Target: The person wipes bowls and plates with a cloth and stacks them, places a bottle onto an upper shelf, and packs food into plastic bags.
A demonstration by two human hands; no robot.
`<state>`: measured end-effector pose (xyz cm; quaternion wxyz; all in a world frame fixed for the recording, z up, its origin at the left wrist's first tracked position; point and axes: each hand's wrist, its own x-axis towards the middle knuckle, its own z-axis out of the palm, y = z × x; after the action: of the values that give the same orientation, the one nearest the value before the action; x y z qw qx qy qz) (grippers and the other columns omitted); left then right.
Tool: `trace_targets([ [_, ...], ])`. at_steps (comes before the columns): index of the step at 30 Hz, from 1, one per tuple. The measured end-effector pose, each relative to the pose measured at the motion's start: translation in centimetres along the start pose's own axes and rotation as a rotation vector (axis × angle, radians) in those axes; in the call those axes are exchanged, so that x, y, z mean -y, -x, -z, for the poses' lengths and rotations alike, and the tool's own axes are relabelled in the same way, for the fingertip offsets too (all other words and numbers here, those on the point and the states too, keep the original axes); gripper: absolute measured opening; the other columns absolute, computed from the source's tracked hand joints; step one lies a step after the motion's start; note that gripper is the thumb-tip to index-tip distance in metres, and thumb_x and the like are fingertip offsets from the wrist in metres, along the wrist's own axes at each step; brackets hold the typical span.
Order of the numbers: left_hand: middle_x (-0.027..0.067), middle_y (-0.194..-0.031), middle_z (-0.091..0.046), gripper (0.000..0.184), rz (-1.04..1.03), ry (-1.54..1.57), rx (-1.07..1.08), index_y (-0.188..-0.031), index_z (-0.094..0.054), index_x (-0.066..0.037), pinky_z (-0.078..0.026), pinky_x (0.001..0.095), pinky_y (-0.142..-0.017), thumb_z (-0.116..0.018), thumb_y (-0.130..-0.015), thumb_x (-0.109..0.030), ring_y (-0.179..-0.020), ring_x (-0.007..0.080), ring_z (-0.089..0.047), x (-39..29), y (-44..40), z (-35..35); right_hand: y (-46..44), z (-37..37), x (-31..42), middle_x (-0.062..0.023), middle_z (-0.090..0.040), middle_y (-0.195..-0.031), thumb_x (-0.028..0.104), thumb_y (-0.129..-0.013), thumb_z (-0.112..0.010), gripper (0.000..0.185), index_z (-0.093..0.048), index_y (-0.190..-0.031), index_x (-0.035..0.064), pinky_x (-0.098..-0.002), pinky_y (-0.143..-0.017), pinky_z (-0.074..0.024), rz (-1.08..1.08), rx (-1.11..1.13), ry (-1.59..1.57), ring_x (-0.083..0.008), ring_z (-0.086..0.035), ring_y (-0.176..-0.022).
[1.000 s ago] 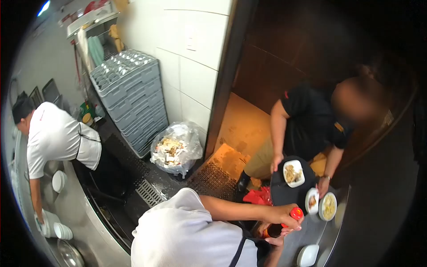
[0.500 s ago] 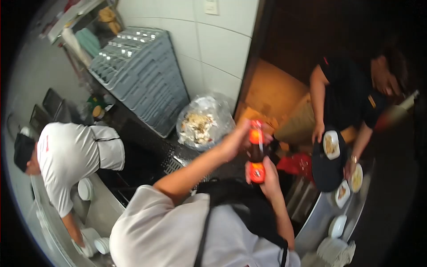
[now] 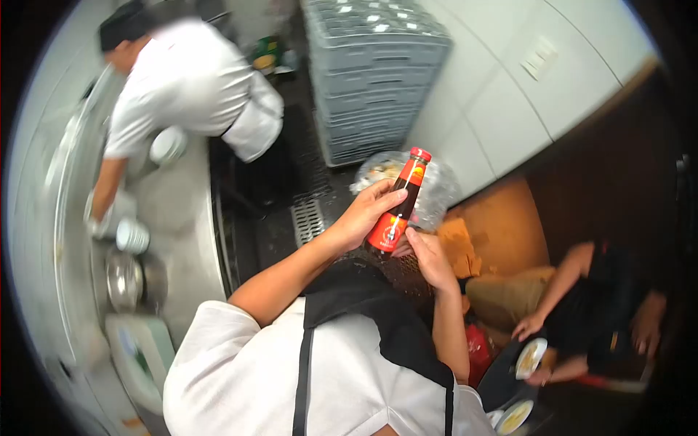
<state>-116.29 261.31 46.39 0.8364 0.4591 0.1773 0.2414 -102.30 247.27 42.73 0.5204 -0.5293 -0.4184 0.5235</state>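
A dark glass sauce bottle (image 3: 398, 206) with a red cap and red labels stands tilted in front of my chest, its cap pointing away from me. My left hand (image 3: 369, 211) is wrapped round the bottle's middle from the left, thumb across the glass. Low on the right side, my right hand (image 3: 429, 256) holds the bottle near its base, with some fingers hidden behind it. Beyond the bottle is a clear bag of food waste (image 3: 436, 190).
Grey stacked glass racks (image 3: 371, 94) stand by the tiled wall. At left, a co-worker in white (image 3: 189, 80) leans over a steel counter (image 3: 185, 211) with white bowls (image 3: 132, 235). At lower right, a person in black (image 3: 603, 298) holds a dish (image 3: 531, 358).
The view has swung right. The bottle has come from the right to the front of my chest, and its label now shows. Both hands have stayed at it, with their grip shifted.
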Motion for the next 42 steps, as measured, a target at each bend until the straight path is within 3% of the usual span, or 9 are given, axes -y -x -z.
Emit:
trace_targets([
  [6,0.0109,-0.1,-0.064,0.037,0.018,0.028,-0.426,-0.12,-0.051,-0.005,-0.06,0.0354,-0.074,-0.055,-0.104,-0.038,-0.086,0.0206,-0.07,0.7,6.7,1.6,-3.3,1.5,-0.7,-0.0061,-0.072,-0.098,0.019,-0.104,-0.055,0.027,-0.068,-0.113,-0.0025,-0.0254,-0.076,-0.0518,0.157,-0.044,0.1,-0.0111,-0.067,-0.087],
  [11,0.0091,-0.101,-0.064,0.038,0.109,-0.022,-0.355,-0.119,-0.053,-0.006,-0.058,0.0317,-0.07,-0.06,-0.101,-0.039,-0.081,0.018,-0.069,1.0,11.5,4.7,-6.4,-5.5,5.0,-0.0218,-0.05,-0.143,0.001,-0.071,-0.075,0.062,-0.061,-0.131,0.0093,-0.0449,-0.107,-0.0435,0.877,-0.008,0.984,-0.0334,-0.056,-0.126],
  [15,0.0065,-0.093,-0.068,0.043,0.263,-0.503,-0.196,-0.124,-0.056,-0.001,-0.054,0.0275,-0.072,-0.074,-0.091,-0.022,-0.079,0.0127,-0.067,1.8,13.9,6.8,-8.8,-9.4,1.5,-0.016,-0.067,-0.108,0.007,-0.065,-0.079,0.061,-0.061,-0.123,0.0062,-0.0463,-0.104,-0.0447,1.063,0.444,1.101,-0.0321,-0.064,-0.111],
  [20,0.0136,-0.098,-0.071,0.058,0.243,-0.905,-0.107,-0.124,-0.058,0.001,-0.054,0.036,-0.076,-0.076,-0.086,-0.039,-0.08,0.0232,-0.07,2.4,13.3,13.4,-13.9,-9.8,-5.9,-0.0132,-0.066,-0.066,0.018,-0.068,-0.078,0.041,-0.061,-0.103,0.007,-0.0448,-0.054,-0.0514,0.78,0.713,1.124,-0.0341,-0.068,-0.063],
  [23,0.0183,-0.092,-0.072,0.063,0.457,-1.101,-0.14,-0.117,-0.065,-0.002,-0.053,0.0414,-0.077,-0.076,-0.081,-0.052,-0.084,0.0348,-0.07,0.8,11.9,17.5,-16.2,-10.0,-6.8,-0.0158,-0.069,-0.071,0.025,-0.068,-0.079,0.037,-0.064,-0.097,0.0081,-0.0459,-0.057,-0.0526,0.505,0.697,1.208,-0.0357,-0.069,-0.065],
  [31,0.0197,-0.097,-0.072,0.055,0.26,-1.02,-0.262,-0.119,-0.067,-0.001,-0.054,0.04,-0.079,-0.07,-0.091,-0.048,-0.088,0.0339,-0.071,-3.0,5.8,28.7,-19.4,-7.7,-8.7,-0.0225,-0.07,-0.08,0.054,-0.074,-0.082,0.059,-0.066,-0.105,0.006,-0.0525,-0.07,-0.0521,-0.005,0.265,1.035,-0.0445,-0.068,-0.081],
  [33,0.0185,-0.099,-0.073,0.056,0.168,-1.15,-0.324,-0.121,-0.066,0.0,-0.054,0.0385,-0.08,-0.07,-0.091,-0.047,-0.089,0.0315,-0.071,-4.9,4.3,30.9,-18.9,-4.8,-12.0,-0.0154,-0.07,-0.077,0.047,-0.077,-0.083,0.053,-0.067,-0.104,0.0053,-0.0435,-0.061,-0.0516,0.018,0.097,0.97,-0.0336,-0.069,-0.066],
  [37,0.0144,-0.098,-0.074,0.052,0.085,-1.097,-0.383,-0.12,-0.067,0.0,-0.054,0.0366,-0.081,-0.07,-0.091,-0.044,-0.09,0.0258,-0.071,-9.1,1.5,33.6,-16.6,-3.2,-10.8,-0.0008,-0.056,-0.063,0.037,-0.081,-0.084,0.037,-0.063,-0.085,0.0076,-0.0278,-0.043,-0.042,-0.695,-0.225,0.322,-0.0096,-0.051,-0.047],
  [42,0.0141,-0.096,-0.074,0.044,0.027,-0.995,-0.417,-0.119,-0.068,-0.001,-0.054,0.0345,-0.079,-0.073,-0.091,-0.034,-0.087,0.0236,-0.071,-13.0,-2.6,35.7,-16.7,-2.9,-11.5,0.0007,-0.053,-0.059,0.034,-0.079,-0.086,0.037,-0.058,-0.082,0.0092,-0.0269,-0.04,-0.0412,-0.748,-0.394,0.142,-0.0101,-0.05,-0.044],
])
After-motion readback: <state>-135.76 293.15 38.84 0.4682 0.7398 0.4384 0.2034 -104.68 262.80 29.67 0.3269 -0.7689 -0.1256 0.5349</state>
